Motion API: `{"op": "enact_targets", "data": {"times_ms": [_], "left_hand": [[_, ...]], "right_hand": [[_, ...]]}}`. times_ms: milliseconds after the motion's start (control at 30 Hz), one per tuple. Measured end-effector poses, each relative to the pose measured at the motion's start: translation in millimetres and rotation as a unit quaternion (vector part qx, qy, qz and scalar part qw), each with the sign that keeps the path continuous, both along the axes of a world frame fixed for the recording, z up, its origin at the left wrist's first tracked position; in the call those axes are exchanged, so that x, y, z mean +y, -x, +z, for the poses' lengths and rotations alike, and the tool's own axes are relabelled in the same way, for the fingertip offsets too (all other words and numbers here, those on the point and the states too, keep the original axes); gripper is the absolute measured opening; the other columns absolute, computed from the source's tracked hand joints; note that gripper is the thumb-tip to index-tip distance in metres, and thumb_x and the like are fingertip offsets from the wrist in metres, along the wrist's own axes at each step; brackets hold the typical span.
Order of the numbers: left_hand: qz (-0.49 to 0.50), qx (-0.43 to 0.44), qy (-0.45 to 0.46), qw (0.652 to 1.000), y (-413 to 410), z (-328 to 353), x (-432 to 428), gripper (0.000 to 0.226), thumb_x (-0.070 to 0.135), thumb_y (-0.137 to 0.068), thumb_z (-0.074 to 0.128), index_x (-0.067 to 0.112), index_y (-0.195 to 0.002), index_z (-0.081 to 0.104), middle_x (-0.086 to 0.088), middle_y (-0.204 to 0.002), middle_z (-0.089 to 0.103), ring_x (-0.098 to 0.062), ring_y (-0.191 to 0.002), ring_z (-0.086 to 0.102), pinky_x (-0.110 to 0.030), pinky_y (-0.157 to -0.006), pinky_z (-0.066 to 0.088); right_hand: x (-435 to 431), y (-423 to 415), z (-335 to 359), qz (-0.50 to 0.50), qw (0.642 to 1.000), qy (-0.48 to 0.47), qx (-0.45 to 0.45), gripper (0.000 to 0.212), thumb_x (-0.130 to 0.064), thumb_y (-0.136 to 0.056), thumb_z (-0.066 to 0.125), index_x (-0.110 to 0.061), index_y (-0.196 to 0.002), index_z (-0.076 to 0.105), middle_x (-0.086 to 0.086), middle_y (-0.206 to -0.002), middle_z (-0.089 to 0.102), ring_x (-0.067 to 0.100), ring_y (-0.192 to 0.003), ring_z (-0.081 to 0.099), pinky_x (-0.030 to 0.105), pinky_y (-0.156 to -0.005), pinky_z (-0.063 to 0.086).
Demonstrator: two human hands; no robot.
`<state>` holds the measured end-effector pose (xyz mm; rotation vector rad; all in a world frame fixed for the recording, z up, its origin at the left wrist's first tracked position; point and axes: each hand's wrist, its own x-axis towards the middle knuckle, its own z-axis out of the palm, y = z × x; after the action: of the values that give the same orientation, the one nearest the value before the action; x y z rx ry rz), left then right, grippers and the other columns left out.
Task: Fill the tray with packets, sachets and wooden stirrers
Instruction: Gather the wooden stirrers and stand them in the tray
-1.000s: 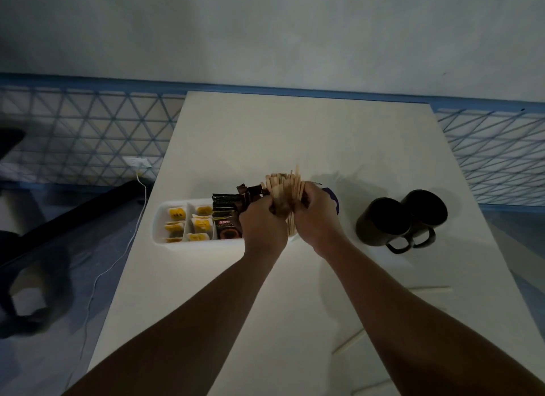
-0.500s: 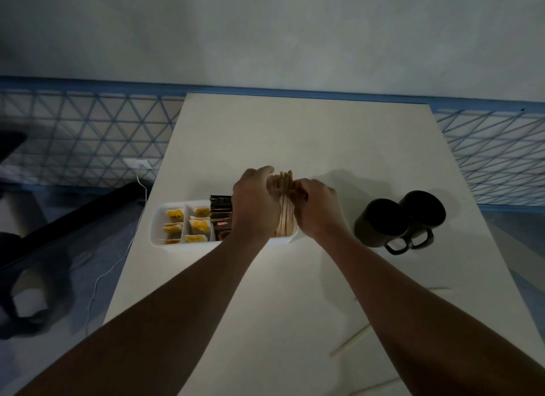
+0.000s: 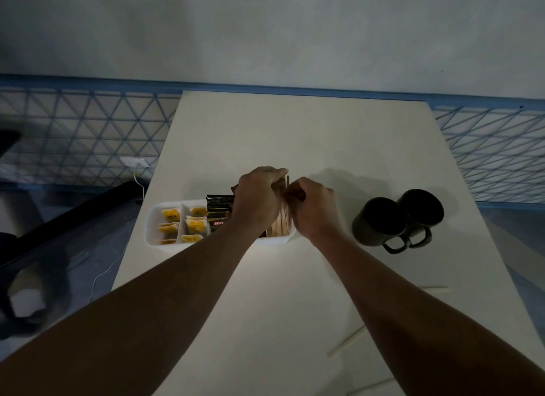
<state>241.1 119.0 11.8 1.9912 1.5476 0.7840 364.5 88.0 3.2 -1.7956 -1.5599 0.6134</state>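
A: Where are the stirrers point(image 3: 282, 223) sitting?

B: They are standing as a bundle in the right end of the white tray point(image 3: 153, 225), on the white table point(image 3: 295, 136).

A: And what are the hands doing?

B: The left hand point(image 3: 259, 198) and the right hand point(image 3: 312, 208) are pressing in on the bundle from either side, fingers curled around it. One stirrer is poking up between them.

A: What else is lying in the tray?

B: Yellow sachets point(image 3: 194, 225) are filling the two left compartments, and dark packets point(image 3: 218, 210) are standing beside them in the middle.

A: Anything nearby?

B: Two dark mugs point(image 3: 380, 217) are sitting touching each other, to the right. Loose stirrers point(image 3: 348, 341) are lying near the front.
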Motion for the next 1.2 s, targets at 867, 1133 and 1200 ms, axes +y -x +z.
{"op": "enact_targets", "data": {"times_ms": [867, 1133, 1200], "left_hand": [[-0.131, -0.025, 0.060, 0.989, -83.0, 5.1, -111.3, 0.011, 0.017, -0.089, 0.068, 0.011, -0.094, 0.075, 0.001, -0.090, 0.075, -0.006, -0.081, 0.065, -0.007, -0.073, 0.045], [-0.167, 0.110, 0.181, 0.963, -103.2, -31.8, -166.7, 0.036, 0.032, -0.086, 0.070, 0.014, -0.118, 0.065, -0.003, -0.110, 0.069, -0.019, -0.101, 0.065, -0.032, -0.088, 0.055], [-0.185, 0.143, 0.180, 0.955, -110.7, -37.6, -182.7, 0.052, 0.036, -0.085, 0.071, 0.014, -0.129, 0.055, -0.005, -0.123, 0.057, -0.023, -0.113, 0.056, -0.034, -0.095, 0.051]], "right_hand": [[-125.0, -104.8, -12.9, -0.011, 0.987, 0.155, -0.050, 0.013, -0.015, -0.089, 0.070, -0.016, -0.101, 0.074, -0.002, -0.096, 0.072, 0.006, -0.080, 0.060, 0.011, -0.067, 0.043], [-166.6, -145.3, -22.2, 0.004, 0.969, 0.201, -0.144, 0.035, -0.010, -0.083, 0.066, -0.020, -0.116, 0.069, -0.003, -0.120, 0.066, 0.018, -0.111, 0.060, 0.031, -0.093, 0.050], [-177.4, -156.2, -22.7, 0.007, 0.964, 0.215, -0.154, 0.046, -0.006, -0.079, 0.064, -0.019, -0.123, 0.065, -0.003, -0.127, 0.062, 0.019, -0.118, 0.056, 0.030, -0.097, 0.046]]}}
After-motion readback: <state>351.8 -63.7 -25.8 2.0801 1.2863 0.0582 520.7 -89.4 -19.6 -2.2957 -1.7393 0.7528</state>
